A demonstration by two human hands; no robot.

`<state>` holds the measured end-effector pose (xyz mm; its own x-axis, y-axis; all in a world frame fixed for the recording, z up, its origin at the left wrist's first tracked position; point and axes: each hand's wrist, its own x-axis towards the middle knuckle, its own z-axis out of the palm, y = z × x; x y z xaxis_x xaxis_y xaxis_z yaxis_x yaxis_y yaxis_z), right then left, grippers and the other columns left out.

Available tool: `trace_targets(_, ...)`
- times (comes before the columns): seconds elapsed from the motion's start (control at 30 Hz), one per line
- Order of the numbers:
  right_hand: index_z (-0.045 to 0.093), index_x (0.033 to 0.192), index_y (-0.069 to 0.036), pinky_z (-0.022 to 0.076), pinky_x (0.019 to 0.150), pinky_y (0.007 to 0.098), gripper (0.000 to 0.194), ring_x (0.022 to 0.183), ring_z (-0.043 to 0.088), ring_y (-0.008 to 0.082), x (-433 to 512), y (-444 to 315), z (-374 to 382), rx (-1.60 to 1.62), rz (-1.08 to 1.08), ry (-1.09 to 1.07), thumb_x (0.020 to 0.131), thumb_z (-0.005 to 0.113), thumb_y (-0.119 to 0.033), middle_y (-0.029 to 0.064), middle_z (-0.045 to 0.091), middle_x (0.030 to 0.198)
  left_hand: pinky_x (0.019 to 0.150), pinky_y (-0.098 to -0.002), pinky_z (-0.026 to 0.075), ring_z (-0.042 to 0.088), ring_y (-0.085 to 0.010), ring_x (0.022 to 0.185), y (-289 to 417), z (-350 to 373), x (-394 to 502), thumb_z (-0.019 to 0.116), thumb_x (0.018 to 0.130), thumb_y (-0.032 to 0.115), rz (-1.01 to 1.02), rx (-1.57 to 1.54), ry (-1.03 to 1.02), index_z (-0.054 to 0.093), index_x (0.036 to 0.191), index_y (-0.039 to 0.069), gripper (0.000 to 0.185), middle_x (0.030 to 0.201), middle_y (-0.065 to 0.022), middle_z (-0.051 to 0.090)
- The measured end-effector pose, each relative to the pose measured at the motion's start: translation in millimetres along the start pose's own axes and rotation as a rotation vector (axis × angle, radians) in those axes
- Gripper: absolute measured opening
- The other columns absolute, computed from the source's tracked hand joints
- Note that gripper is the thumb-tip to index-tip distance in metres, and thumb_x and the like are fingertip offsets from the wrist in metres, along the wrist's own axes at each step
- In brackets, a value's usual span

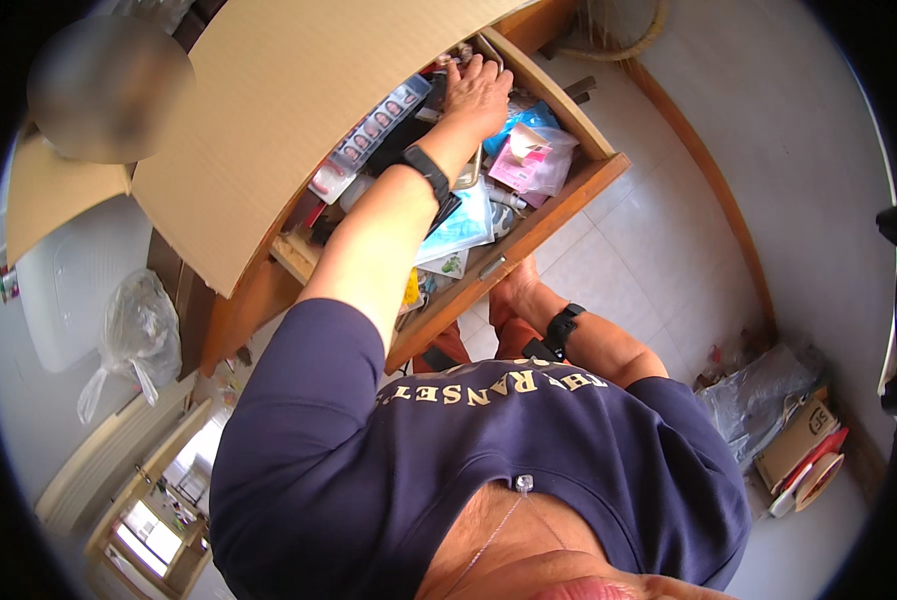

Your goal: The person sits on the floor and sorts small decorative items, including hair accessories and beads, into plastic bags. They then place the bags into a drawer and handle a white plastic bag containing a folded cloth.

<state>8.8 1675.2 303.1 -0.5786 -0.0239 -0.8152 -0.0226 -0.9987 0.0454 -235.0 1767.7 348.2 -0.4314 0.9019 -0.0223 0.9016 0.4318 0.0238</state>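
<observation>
A wooden drawer (568,191) stands pulled out before me, filled with small items. My left hand (480,94) reaches in at its far right part, back of the hand upward and fingers slightly apart. Its palm side is hidden, so I cannot tell whether it grips anything. Near it lie a blue packet (531,120), a pink packet (514,169) and a plastic case with small portrait pictures (373,127). Below my left wrist is a pale blue packet (460,229). My right hand (522,276) is at the drawer front's outer face, its fingers hidden by the panel.
A large cardboard sheet (283,112) covers the top above the drawer. To the left sits a knotted clear plastic bag (145,330). On the right, a cardboard box (797,442) and a plastic sheet (763,390) lie by the wall (741,135). The floor (643,247) is tiled.
</observation>
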Motion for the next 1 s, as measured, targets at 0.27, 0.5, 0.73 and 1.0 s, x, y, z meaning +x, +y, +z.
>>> trace_targets(0.27,0.045,0.131,-0.008,0.0313,0.105,0.0541,0.075,0.122,0.042,0.0342,10,1,-9,0.085,0.048,-0.047,0.083,0.046,-0.066,0.0133,0.044,0.138,0.110,-0.0590,0.006,0.022,-0.0370,0.137,7,-25,-2,0.056,0.085,0.030,-0.140,-0.147,-0.161,0.048,0.134,0.031,0.049,0.144,-0.0165,0.033)
trace_targets(0.5,0.060,0.114,-0.010,0.0490,0.087,0.0418,0.050,0.099,0.059,0.0268,0,2,4,0.039,-0.092,0.017,0.089,0.049,-0.051,0.0095,0.061,0.118,0.094,-0.0397,0.043,0.053,-0.0315,0.111,16,-98,-151,0.062,0.082,0.021,0.197,-1.009,-0.220,0.057,0.116,0.008,0.036,0.122,-0.0179,0.053)
trace_targets(0.73,0.062,0.113,-0.012,0.0485,0.087,0.0412,0.051,0.100,0.060,0.0266,-12,-3,4,-0.165,-0.042,0.063,0.084,0.052,-0.053,0.0083,0.062,0.116,0.077,-0.0276,0.049,0.061,-0.0138,0.086,-6,-156,-332,0.053,0.092,0.014,-0.292,-1.494,-0.679,0.062,0.101,0.001,0.018,0.096,-0.0062,0.063)
trace_targets(1.0,0.063,0.112,-0.015,0.0480,0.088,0.0405,0.052,0.101,0.060,0.0264,-39,-16,8,-0.645,-0.016,0.106,0.079,0.056,-0.056,0.0069,0.063,0.114,0.071,-0.0256,0.048,0.059,-0.0102,0.080,17,-151,-433,0.050,0.094,0.017,-0.872,-1.988,-0.552,0.059,0.099,0.003,0.018,0.094,-0.0043,0.063)
